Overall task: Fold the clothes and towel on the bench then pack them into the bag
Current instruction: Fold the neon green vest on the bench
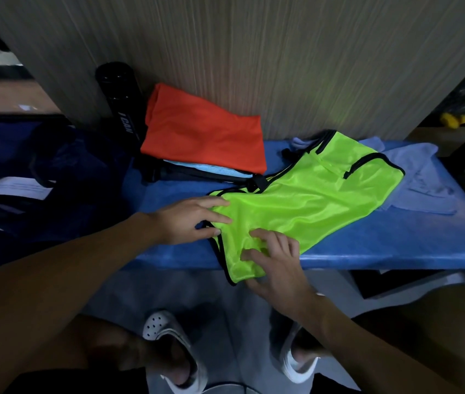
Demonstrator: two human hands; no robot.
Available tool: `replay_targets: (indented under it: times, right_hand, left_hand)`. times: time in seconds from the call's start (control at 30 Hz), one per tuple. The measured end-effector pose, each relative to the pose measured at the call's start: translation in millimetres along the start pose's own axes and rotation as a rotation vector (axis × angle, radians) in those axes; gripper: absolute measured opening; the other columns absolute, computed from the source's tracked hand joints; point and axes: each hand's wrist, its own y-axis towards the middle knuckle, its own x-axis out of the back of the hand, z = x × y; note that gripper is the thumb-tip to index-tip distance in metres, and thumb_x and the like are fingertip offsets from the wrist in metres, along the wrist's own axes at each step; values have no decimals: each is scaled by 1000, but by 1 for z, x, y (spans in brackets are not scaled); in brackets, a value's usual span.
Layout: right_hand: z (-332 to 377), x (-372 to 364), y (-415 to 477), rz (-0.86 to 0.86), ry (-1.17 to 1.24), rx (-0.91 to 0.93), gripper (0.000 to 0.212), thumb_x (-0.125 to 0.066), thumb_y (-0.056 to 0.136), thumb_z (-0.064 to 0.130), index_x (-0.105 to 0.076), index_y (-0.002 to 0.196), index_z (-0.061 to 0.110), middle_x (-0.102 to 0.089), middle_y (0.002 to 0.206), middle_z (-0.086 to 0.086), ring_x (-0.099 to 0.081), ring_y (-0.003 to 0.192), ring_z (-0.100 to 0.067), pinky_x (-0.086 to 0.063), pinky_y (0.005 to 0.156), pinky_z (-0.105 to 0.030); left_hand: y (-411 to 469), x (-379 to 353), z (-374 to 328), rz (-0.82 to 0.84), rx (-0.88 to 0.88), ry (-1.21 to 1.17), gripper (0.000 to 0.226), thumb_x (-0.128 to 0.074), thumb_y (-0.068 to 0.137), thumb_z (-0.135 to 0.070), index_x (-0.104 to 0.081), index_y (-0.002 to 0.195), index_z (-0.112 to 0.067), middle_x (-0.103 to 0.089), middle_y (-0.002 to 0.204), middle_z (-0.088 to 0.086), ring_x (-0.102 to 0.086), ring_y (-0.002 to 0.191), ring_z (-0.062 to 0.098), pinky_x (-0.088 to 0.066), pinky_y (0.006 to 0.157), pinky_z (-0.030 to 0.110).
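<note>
Under both hands, the neon-green mesh bib (305, 200) has black trim. Beyond them, a plain orange folded garment (205, 129); right, a pale lavender towel (424, 180) on blue bench padding (396, 240).

Likely a sports changing room; blue bench (396, 240), training bibs (310, 200), dark bag (41, 172), wood-panelled wall (282, 52).

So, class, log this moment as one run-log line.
step: folding | left hand: flat on green vest | right hand: on its hem | orange garment: folded | towel: unfolded
</note>
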Motion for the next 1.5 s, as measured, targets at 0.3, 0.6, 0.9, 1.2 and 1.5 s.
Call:
replay_targets:
  times: [0.3,0.6,0.9,1.2,1.5]
  right_hand:
    - [3,-1,3,-200,379,-145,10,-63,75,32,-65,85,29,-59,114,10,-54,109,-11,-31,89,-32]
    - [10,35,-8,-208,803,-379,11,-62,82,19,-60,72,22,-64,80,18,-57,75,6,-41,72,-10]
    - [-2,58,-9,-335,1073,-619,37,-60,95,7,-46,63,-5,-34,63,-5,-29,61,-17,-26,58,-31]
    - [-12,69,-8,-368,1174,-686,40,-64,88,19,-42,70,-9,-39,71,-8,-33,69,-23,-29,66,-37]
    - [-16,89,-5,-273,1061,-555,43,-78,78,15,-64,118,17,-72,111,3,-65,107,-13,-51,93,-31]
  left_hand:
    - [-9,-4,-1,-47,18,31,67,-26,91,-71,-47,145,-36,-28,161,-8,-24,147,8,-25,121,36]
    - [-23,-10,-14,-75,-75,112,66,-47,88,-67,-44,145,-35,-41,150,-8,-34,138,12,-32,114,34]
    - [-17,-3,-40,-18,14,105,87,-70,86,-49,-19,155,-37,-41,139,-14,-35,126,4,-19,102,11]
    - [-6,-9,-53,-366,22,-225,32,-51,86,-44,-65,114,-36,-70,99,-10,-62,87,11,-50,79,34]
    - [23,22,-79,-418,67,-598,20,-53,84,-39,-64,78,-23,-67,76,4,-59,71,6,-50,71,34]
